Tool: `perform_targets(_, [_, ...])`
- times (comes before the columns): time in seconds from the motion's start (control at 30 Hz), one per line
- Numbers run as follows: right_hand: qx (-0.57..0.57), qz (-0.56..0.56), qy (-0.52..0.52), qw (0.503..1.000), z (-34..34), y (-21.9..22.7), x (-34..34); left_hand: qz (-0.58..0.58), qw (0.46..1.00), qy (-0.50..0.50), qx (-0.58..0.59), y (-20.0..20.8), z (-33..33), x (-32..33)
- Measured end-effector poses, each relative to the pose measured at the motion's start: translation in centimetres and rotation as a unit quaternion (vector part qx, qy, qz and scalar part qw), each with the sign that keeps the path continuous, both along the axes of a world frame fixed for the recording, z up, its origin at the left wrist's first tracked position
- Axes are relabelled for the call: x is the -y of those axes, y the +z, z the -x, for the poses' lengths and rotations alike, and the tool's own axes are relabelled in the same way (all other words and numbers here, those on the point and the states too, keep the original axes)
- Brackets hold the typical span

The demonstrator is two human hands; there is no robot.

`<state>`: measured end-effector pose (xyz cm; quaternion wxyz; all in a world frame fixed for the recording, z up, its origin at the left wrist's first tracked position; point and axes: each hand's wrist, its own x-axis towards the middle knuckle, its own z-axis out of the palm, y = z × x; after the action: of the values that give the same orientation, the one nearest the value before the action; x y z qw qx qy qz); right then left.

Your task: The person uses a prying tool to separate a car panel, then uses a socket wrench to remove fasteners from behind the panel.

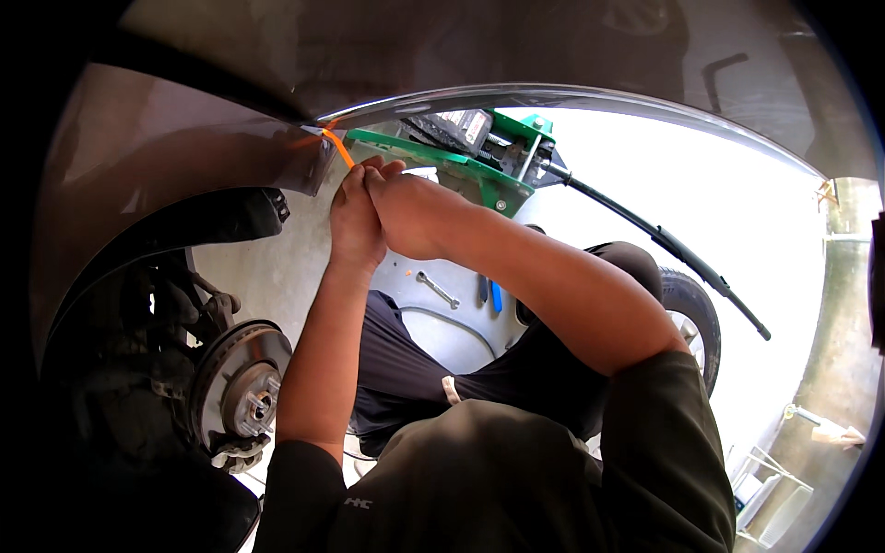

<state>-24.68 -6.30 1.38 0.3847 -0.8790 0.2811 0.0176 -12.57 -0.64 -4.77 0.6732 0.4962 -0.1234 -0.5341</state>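
Observation:
A thin orange strip, perhaps a plastic pry tool, runs from my hands up to the lower edge of the brown car body panel, where its tip meets the panel's corner by a seam. My left hand is closed around the strip's near end. Pressed against it from the right, my right hand is closed too, its fingers bunched at the same end. The part of the strip inside the hands is hidden. Both hands sit just below the panel's edge.
A green floor jack with a long black handle stands beyond my hands. Below them lie a wrench and a blue-handled tool. A bare brake disc is at left, a tire at right.

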Motion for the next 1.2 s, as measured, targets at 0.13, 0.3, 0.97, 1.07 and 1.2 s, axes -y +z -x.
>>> perform_targets(0.13, [-0.003, 0.029, 0.005, 1.0, 1.1, -0.1, 0.3, 0.015, 0.999, -0.042, 0.008, -0.2, 0.9, 0.2])
perform_targets(0.3, [0.046, 0.047, -0.014, 0.998, 1.0, -1.3, 0.6, 0.016, 0.999, -0.036, 0.027, -0.4, 0.8, 0.6])
perform_targets(0.97, [0.286, 0.556, -0.556, 0.547, 23.3, 14.5, 10.4, -0.108, 0.976, 0.127, 0.14, 0.3, 2.6, 2.0])
perform_targets(1.07, [0.33, 0.436, -0.553, 0.629, 24.9, 15.3, 15.2, -0.09, 0.976, 0.15, 0.128, -0.3, 2.7, 2.9])
perform_targets(1.2, [0.345, 0.455, -0.576, 0.585, 23.8, 14.4, 17.6, -0.086, 0.973, 0.176, 0.119, -0.4, 2.8, 3.2])
